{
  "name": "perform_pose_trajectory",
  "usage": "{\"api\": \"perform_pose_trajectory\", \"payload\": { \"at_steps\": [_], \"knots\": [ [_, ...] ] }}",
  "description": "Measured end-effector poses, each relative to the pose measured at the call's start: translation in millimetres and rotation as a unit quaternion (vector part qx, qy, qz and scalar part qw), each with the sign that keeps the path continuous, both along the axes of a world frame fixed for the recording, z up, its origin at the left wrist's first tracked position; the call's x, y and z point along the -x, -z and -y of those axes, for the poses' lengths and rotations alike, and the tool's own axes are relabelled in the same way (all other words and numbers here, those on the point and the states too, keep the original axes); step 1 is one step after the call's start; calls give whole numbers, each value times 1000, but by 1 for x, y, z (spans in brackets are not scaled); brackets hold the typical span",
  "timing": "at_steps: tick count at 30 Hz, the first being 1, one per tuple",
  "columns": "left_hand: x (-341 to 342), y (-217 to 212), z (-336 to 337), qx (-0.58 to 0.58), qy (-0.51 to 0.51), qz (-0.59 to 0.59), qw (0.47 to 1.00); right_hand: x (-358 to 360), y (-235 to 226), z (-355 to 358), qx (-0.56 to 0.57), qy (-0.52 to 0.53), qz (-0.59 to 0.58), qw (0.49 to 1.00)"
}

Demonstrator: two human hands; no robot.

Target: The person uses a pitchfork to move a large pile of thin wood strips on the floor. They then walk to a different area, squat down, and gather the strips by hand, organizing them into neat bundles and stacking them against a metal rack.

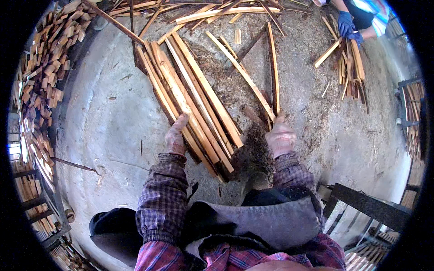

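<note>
My left hand point(175, 137), in a pale work glove, is closed at the left edge of a bundle of long wooden strips point(197, 97), with its fingers on one strip. The bundle lies at a slant, its far end resting against a dark metal bar point(133, 40). My right hand point(281, 135), gloved too, grips the near ends of thin wooden strips. One of these, a pale strip point(244, 77), runs far and to the left; another strip point(274, 67) with dark bark points almost straight ahead. The fingertips are partly hidden.
More loose strips point(221, 16) lie across the far floor. Stacked wood pieces point(43, 86) line the left side. At the far right, a co-worker's blue-gloved hands point(347, 26) hold a bunch of strips point(352, 63). A dark metal rack point(364, 201) stands near right. Sawdust covers the middle floor.
</note>
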State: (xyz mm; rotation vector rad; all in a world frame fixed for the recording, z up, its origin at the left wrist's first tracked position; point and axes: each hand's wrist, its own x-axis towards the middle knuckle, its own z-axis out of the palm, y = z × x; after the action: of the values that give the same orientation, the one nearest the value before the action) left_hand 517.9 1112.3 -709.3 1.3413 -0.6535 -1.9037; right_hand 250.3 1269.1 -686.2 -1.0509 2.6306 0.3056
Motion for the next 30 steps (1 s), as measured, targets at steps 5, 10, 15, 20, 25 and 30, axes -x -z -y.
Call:
{"api": "perform_pose_trajectory", "payload": {
  "at_steps": [5,10,15,20,25,30],
  "knots": [
    [6,-9,0,8,21,14,1000,6,-53,-10,-74,114,159,978],
    [-1,3,-1,28,16,18,999,-28,-76,-99,-52,194,234,951],
    [-4,-9,-5,-10,8,11,1000,-35,-62,-164,17,248,247,936],
    [-3,-15,-2,-5,-7,44,999,-40,-57,-169,79,270,250,926],
    [-2,1,-1,1,-29,-9,1000,-40,-57,-158,94,268,244,927],
    [-9,0,1,9,-17,36,999,-40,-55,-153,118,267,260,920]
  ]
}}
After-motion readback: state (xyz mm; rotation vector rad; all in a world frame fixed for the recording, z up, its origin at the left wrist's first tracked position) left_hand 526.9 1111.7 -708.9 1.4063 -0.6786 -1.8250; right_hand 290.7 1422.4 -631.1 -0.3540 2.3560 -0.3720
